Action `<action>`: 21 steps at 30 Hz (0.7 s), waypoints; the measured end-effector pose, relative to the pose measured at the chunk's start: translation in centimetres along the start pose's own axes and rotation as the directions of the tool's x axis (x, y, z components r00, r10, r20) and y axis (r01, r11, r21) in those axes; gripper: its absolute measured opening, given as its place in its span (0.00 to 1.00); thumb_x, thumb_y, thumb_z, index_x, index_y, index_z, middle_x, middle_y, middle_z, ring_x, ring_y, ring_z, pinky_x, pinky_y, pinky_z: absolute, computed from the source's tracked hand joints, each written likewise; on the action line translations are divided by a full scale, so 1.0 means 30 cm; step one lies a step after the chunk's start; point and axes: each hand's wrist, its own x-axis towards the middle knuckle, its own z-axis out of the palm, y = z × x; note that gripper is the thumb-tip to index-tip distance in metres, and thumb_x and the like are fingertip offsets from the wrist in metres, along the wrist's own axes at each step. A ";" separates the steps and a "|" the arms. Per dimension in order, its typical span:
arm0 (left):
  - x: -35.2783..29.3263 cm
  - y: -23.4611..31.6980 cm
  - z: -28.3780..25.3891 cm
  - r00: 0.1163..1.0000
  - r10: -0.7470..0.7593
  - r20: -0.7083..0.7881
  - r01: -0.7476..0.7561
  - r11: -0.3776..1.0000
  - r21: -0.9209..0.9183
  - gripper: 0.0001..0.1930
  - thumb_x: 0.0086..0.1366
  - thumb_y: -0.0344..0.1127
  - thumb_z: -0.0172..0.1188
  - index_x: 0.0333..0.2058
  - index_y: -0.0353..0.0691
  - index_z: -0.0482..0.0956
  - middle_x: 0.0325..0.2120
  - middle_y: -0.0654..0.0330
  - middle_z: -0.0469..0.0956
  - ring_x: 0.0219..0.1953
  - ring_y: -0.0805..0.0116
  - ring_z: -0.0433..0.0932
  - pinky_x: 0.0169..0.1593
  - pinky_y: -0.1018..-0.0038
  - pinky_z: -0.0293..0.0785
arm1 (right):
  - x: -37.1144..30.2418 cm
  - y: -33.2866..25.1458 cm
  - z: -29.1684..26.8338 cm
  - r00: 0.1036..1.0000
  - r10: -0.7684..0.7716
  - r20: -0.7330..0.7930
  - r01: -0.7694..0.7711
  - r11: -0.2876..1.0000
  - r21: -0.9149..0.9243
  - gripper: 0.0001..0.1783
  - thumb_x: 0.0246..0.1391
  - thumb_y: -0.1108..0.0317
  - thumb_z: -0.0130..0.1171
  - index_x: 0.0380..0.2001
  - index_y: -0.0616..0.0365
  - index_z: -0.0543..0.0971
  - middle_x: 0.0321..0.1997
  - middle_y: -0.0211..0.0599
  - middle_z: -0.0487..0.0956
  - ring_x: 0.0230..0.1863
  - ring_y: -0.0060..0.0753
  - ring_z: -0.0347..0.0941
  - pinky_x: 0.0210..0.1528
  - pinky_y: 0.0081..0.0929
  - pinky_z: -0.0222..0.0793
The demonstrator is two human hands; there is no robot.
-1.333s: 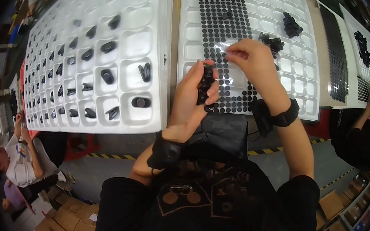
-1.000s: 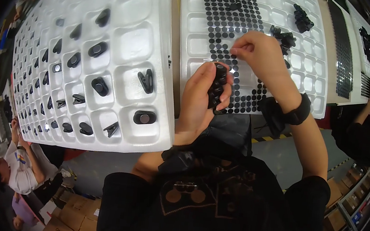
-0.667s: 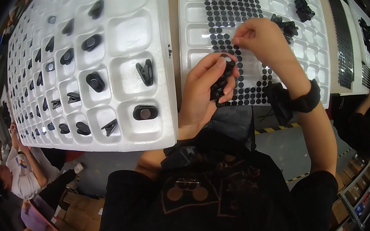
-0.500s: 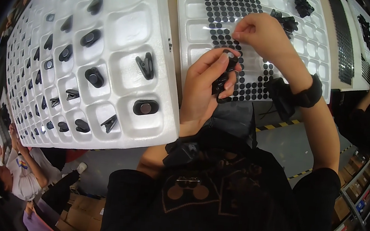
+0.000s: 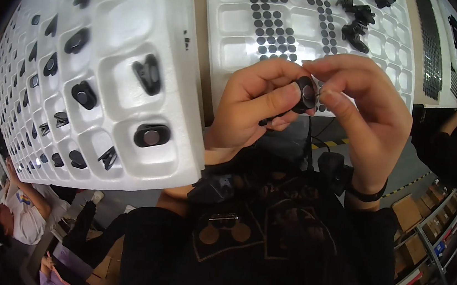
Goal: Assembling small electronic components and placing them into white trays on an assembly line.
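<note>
My left hand is closed around a small black clip with a grey disc on its face, and the thumb presses its side. Part of another dark piece shows below these fingers. My right hand is at the clip's right edge, thumb and fingertips pinched close together. Whatever those fingertips hold, if anything, is too small to make out. Beyond both hands lies a sheet of round black stickers, partly stripped, on a white compartment tray.
At left stands a large white tray with black clips in its compartments, one being a clip at the near corner. A cluster of black clips lies right of the stickers. Other people work at both sides; a shelf rack stands at lower right.
My right hand has come down from the sticker sheet to the clip in my left hand. The left hand has turned the clip's face rightward. The view has shifted slightly.
</note>
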 end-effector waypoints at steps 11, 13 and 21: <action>0.105 -0.078 -0.006 0.999 0.002 -0.041 0.006 0.983 0.186 0.07 0.57 0.27 0.50 0.35 0.31 0.71 0.24 0.61 0.72 0.19 0.84 0.62 0.21 0.89 0.56 | 0.011 0.107 -0.112 1.000 -0.013 0.028 0.014 1.000 -0.027 0.02 0.41 0.82 0.52 0.24 0.69 0.72 0.35 0.44 0.72 0.36 0.31 0.71 0.37 0.21 0.68; 0.120 -0.085 -0.008 0.998 0.022 -0.059 -0.009 0.979 0.205 0.07 0.57 0.27 0.51 0.35 0.31 0.71 0.23 0.62 0.72 0.20 0.84 0.62 0.21 0.88 0.56 | 0.022 0.126 -0.126 0.997 -0.050 0.064 0.053 0.998 -0.045 0.03 0.40 0.83 0.53 0.23 0.68 0.72 0.35 0.43 0.72 0.36 0.31 0.71 0.38 0.22 0.68; 0.174 -0.096 -0.009 0.997 0.041 -0.071 -0.018 0.954 0.300 0.09 0.57 0.27 0.51 0.36 0.30 0.71 0.23 0.62 0.71 0.20 0.83 0.62 0.21 0.88 0.55 | 0.054 0.161 -0.118 0.979 0.140 -0.147 -0.069 0.909 0.410 0.09 0.36 0.82 0.56 0.27 0.66 0.73 0.38 0.41 0.72 0.40 0.33 0.70 0.39 0.23 0.67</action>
